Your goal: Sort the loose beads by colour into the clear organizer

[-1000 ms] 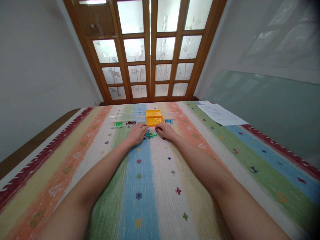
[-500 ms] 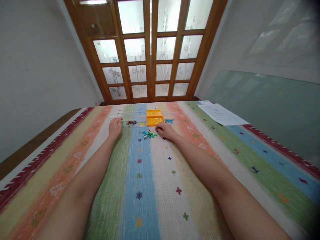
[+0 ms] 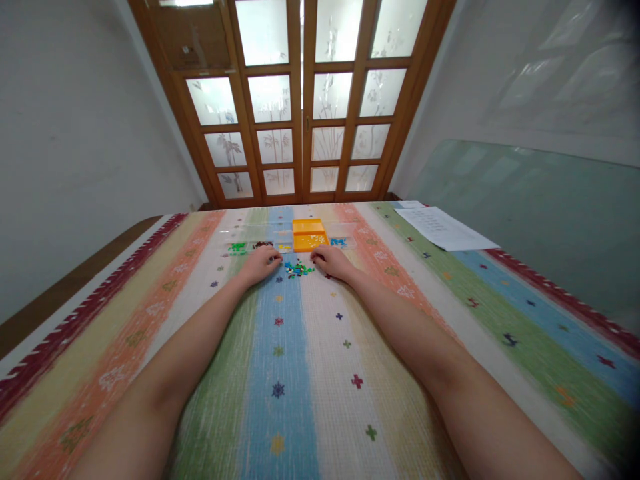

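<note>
A small pile of mixed green, blue, white and dark pieces [image 3: 299, 270] lies on the tablecloth between my hands. My left hand [image 3: 260, 265] is just left of the pile, its fingers bent and slightly apart, with nothing visible in them. At the pile's right edge rests my right hand [image 3: 331, 261], fingers curled together; whatever they hold is too small to make out. Behind the hands, clear compartments hold green pieces [image 3: 238, 247], brown pieces [image 3: 261, 245], yellow pieces [image 3: 285, 247] and blue pieces [image 3: 339, 242]. White pieces lie in an open orange box [image 3: 309, 227].
A striped, patterned tablecloth [image 3: 280, 347] covers the table. Printed paper sheets [image 3: 440, 229] lie at the far right. Beyond the table stand wood-framed glass doors [image 3: 303, 100], and a pale green glass panel [image 3: 530, 220] is along the right wall.
My left hand has moved right, from the green pieces' compartment to beside the pile, uncovering the green pieces. My right hand stays almost where it was.
</note>
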The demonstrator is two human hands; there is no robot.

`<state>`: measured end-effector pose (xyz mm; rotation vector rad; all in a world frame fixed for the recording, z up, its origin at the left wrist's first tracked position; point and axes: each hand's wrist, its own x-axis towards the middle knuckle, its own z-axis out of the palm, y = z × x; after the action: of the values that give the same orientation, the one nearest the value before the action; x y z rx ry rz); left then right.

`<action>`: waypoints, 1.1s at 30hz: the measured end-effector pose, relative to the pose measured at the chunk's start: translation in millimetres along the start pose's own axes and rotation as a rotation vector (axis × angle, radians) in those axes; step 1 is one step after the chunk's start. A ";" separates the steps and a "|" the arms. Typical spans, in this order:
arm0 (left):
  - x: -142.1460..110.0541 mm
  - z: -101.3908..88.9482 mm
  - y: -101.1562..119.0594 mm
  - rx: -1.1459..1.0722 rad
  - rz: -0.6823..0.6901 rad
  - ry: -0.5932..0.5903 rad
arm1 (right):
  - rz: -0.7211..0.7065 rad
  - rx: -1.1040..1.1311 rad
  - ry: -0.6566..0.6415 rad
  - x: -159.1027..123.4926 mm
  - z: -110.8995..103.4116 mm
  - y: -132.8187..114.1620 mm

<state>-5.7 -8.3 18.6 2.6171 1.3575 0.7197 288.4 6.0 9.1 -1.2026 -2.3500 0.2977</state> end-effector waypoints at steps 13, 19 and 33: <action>-2.1 -3.6 30.7 -0.068 0.193 -0.188 | -0.019 -0.012 -0.001 0.9 1.0 1.3; -2.1 -8.1 37.8 -0.063 0.209 -0.234 | -0.025 -0.015 0.005 1.1 1.9 3.1; -2.3 -5.5 33.1 -0.177 0.208 -0.230 | -0.024 -0.013 0.001 0.6 0.0 -0.4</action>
<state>15.3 -30.5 32.6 2.6244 0.9264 0.5137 287.8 6.2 9.4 -1.1797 -2.3673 0.2750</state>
